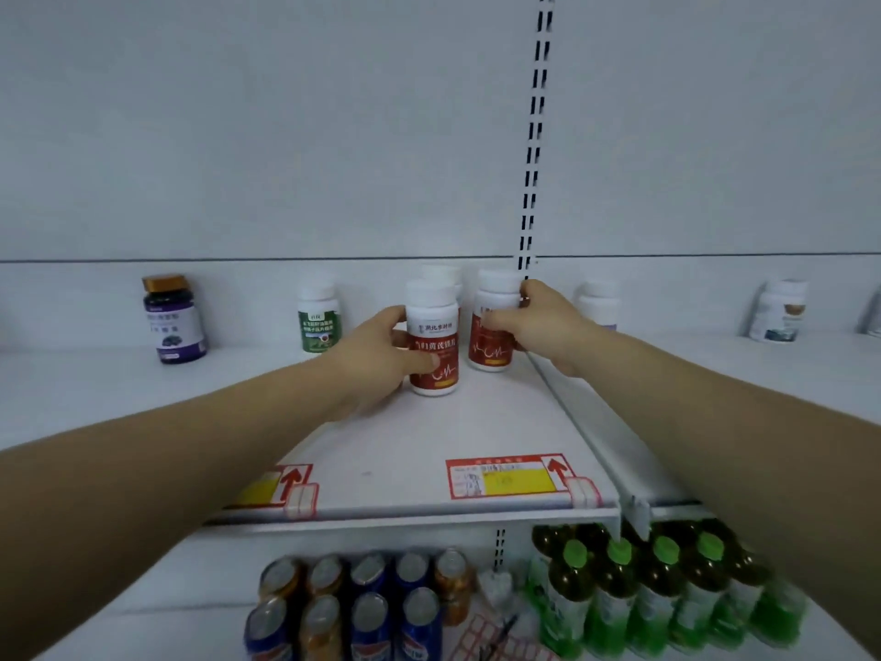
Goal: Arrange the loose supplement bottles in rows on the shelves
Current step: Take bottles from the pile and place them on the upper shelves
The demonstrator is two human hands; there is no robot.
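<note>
Your left hand (381, 355) grips the front red-label bottle (435, 326), thumb across the label. Your right hand (538, 326) grips the 2nd red-label bottle (491, 350), just beside the 1st and next to the shelf divider (577, 422). Both stand upright on the upper shelf (429, 446). A 3rd bottle (441, 271) stands right behind the front one. The purple bottle (174, 322) and green-label bottle (318, 322) stand apart, further left. Cans (362, 603) sit below.

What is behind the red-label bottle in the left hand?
A white-capped bottle stands right behind the red-label bottle that the left hand grips; only its cap shows, its label is covered.
</note>
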